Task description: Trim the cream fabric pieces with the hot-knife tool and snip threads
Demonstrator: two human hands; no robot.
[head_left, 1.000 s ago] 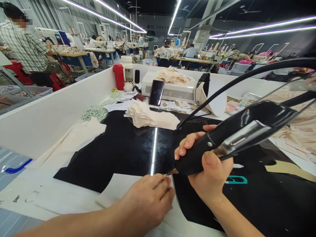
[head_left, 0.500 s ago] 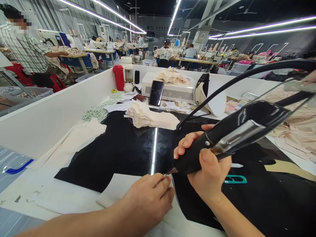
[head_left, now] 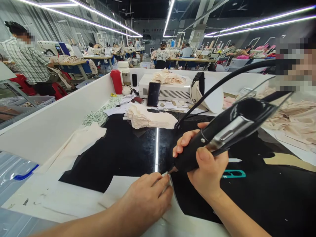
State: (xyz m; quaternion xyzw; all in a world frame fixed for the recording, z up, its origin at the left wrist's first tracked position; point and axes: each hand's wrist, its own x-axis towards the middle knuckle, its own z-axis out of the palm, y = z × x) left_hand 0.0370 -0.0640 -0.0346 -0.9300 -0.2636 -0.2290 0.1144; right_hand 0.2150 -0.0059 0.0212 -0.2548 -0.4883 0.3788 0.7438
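Hands grip black tool — red canister stands capped.

The handheld tool is glossy black with a silver lever, the table surface black, the stacked fabric pieces cream, the bottle red, the small clip teal.

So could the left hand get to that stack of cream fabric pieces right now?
Probably yes: the left hand only presses a pale piece flat, and bare black tabletop lies between it and the stack of cream fabric pieces.
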